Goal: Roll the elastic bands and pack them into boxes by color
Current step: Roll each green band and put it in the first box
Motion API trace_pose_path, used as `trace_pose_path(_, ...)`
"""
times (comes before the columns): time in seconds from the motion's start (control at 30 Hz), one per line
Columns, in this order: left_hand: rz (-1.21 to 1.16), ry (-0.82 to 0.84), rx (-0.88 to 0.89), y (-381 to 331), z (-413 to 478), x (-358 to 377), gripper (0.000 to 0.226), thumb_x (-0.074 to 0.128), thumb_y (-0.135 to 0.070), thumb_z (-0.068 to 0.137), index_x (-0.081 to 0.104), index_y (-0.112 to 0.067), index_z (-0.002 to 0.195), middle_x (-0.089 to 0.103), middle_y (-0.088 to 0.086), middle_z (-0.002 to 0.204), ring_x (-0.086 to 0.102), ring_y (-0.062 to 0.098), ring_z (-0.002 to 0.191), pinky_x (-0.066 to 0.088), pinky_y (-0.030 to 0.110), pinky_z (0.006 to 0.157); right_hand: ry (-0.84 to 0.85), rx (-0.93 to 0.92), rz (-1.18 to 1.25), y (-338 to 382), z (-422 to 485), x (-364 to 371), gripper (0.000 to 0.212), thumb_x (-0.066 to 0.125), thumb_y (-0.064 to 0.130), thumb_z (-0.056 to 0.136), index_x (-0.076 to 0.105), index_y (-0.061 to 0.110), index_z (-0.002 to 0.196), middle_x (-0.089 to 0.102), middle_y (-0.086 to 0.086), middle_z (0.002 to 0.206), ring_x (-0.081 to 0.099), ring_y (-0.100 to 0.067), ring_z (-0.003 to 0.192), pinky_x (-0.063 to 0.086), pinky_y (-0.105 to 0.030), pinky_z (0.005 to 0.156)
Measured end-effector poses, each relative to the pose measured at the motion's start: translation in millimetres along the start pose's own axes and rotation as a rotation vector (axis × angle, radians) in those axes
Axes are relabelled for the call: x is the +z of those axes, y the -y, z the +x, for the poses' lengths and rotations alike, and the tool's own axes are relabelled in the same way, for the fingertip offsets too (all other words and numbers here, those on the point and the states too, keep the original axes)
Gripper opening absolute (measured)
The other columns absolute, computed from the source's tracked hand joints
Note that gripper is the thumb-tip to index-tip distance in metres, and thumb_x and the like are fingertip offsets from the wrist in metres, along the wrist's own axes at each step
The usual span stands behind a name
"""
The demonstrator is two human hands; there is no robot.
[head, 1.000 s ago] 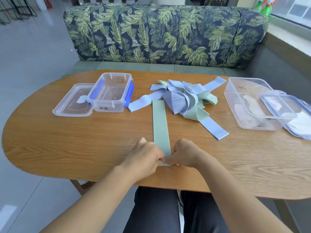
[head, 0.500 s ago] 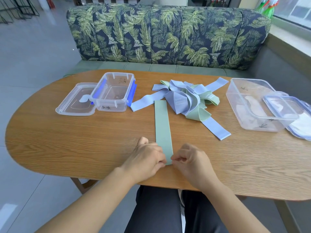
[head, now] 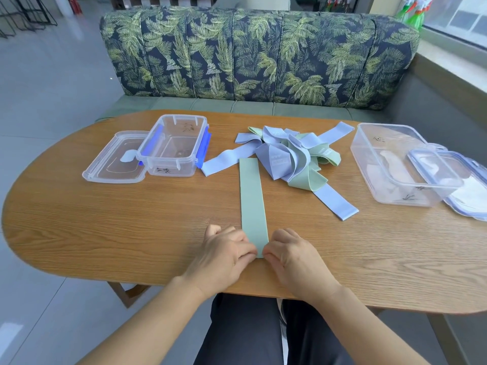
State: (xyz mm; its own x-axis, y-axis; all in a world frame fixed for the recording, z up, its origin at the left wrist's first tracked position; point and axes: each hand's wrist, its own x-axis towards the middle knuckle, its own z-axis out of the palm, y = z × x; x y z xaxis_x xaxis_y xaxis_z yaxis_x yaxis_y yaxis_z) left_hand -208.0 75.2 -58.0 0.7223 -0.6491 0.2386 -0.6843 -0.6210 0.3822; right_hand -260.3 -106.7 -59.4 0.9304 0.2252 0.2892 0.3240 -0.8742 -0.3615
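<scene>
Head view: a green elastic band (head: 251, 196) pinched at its near end

The band lies flat on the wooden surface (head: 105, 219), running toward 12 o'clock. The left hand (head: 224, 255) and right hand (head: 292, 256) pinch its near end with curled fingers (head: 247, 252). A pile of blue and green bands (head: 287, 156) lies at 1 o'clock. A small clear box (head: 171, 168) sits at 10, a large clear box (head: 411, 193) at 2.

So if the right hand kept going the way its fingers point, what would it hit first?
The right hand points leftward at the near end of the green band, which it pinches; just past that, most likely the left hand, pinching the other edge.
</scene>
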Motion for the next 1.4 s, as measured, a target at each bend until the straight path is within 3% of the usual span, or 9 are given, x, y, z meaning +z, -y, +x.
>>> trace_pose_path(0.17, -0.1, 0.142, -0.185, -1.1, 11.2, -11.1, 0.016, 0.059, -0.041, 0.094, 0.073, -0.033, 0.092, 0.063, -0.013, 0.087, 0.043, 0.01, 0.099, 0.021, 0.031, 0.093, 0.264, 0.305, 0.121, 2.8, 19.0, -13.4, 0.019, 0.055, 0.013, 0.09, 0.066, 0.009, 0.076, 0.06, -0.002, 0.083, 0.055, -0.019, 0.08, 0.048, -0.032, 0.069)
trace_pose_path(0.33, -0.132, 0.274, -0.379, -0.8, 33.4, -20.6, 0.013, 0.068, -0.044, 0.086, 0.072, -0.032, 0.084, 0.057, -0.018, 0.076, 0.033, 0.001, 0.089, 0.026, 0.029, 0.088, 0.432, 0.575, 0.237, 1.6, 44.3, -23.9, 0.02, 0.067, 0.012, 0.081, 0.06, 0.014, 0.062, 0.06, -0.002, 0.072, 0.054, -0.018, 0.069, 0.045, -0.028, 0.059)
trace_pose_path(0.4, -0.055, 0.345, -0.377, -2.6, 43.7, -22.9, 0.016, 0.069, -0.044, 0.084, 0.073, -0.028, 0.086, 0.062, -0.018, 0.073, 0.031, -0.007, 0.079, 0.025, 0.032, 0.09, 0.474, 0.622, 0.235, 2.8, 51.4, -28.9, 0.01, 0.071, 0.012, 0.079, 0.066, 0.01, 0.07, 0.061, -0.001, 0.069, 0.055, -0.017, 0.066, 0.044, -0.024, 0.057)
trace_pose_path(0.57, 0.084, 0.443, -0.412, -6.8, 59.7, -27.1, 0.02, 0.074, -0.046, 0.078, 0.071, -0.026, 0.077, 0.066, -0.016, 0.078, 0.051, 0.007, 0.093, 0.023, 0.036, 0.089, 0.585, 0.696, 0.286, 5.2, 61.9, -36.8, 0.01, 0.07, 0.01, 0.08, 0.074, 0.001, 0.083, 0.071, -0.008, 0.072, 0.056, -0.012, 0.053, 0.046, -0.019, 0.053)
trace_pose_path(0.77, 0.086, 0.528, -0.447, -5.2, 67.7, -31.0, 0.027, 0.074, -0.049, 0.076, 0.07, -0.023, 0.072, 0.073, -0.007, 0.085, 0.054, 0.011, 0.096, 0.025, 0.04, 0.097, 0.588, 0.733, 0.358, -2.9, 61.1, -40.2, 0.016, 0.076, 0.014, 0.079, 0.063, 0.007, 0.072, 0.072, -0.007, 0.069, 0.059, -0.014, 0.052, 0.047, -0.019, 0.049)
trace_pose_path(0.9, 0.075, 0.548, -0.477, -3.9, 69.5, -30.9, 0.026, 0.074, -0.049, 0.077, 0.072, -0.023, 0.074, 0.072, -0.004, 0.085, 0.048, 0.012, 0.094, 0.023, 0.04, 0.101, 0.484, 0.633, 0.352, -7.7, 47.7, -37.0, 0.017, 0.074, 0.016, 0.08, 0.063, 0.011, 0.067, 0.068, -0.002, 0.066, 0.055, -0.013, 0.058, 0.045, -0.023, 0.055)
trace_pose_path(1.03, 0.077, 0.544, -0.472, -2.1, 68.9, -29.6, 0.027, 0.074, -0.049, 0.076, 0.069, -0.023, 0.07, 0.07, -0.004, 0.081, 0.05, 0.012, 0.093, 0.023, 0.039, 0.098, 0.08, 0.304, 0.204, 0.1, 23.4, -23.6, 0.011, 0.071, 0.009, 0.081, 0.073, 0.019, 0.076, 0.058, 0.013, 0.077, 0.052, -0.006, 0.067, 0.046, -0.023, 0.063)
trace_pose_path(1.17, 0.079, 0.541, -0.458, -0.3, 66.7, -28.3, 0.03, 0.074, -0.051, 0.076, 0.067, -0.023, 0.067, 0.072, -0.005, 0.082, 0.054, 0.012, 0.092, 0.024, 0.038, 0.09, -0.062, -0.074, 0.033, 4.5, 6.9, 0.8, 0.019, 0.06, 0.014, 0.083, 0.078, 0.02, 0.083, 0.056, 0.006, 0.073, 0.056, -0.016, 0.064, 0.049, -0.028, 0.045)
trace_pose_path(1.4, -0.055, 0.39, -0.402, 8.1, 44.9, -22.8, 0.033, 0.068, -0.06, 0.078, 0.066, -0.029, 0.066, 0.067, -0.015, 0.072, 0.05, 0.007, 0.087, 0.026, 0.032, 0.084, -0.098, -0.07, 0.037, 0.1, 8.1, 10.8, 0.018, 0.061, 0.014, 0.083, 0.077, 0.02, 0.084, 0.056, 0.003, 0.071, 0.057, -0.02, 0.062, 0.05, -0.03, 0.044)
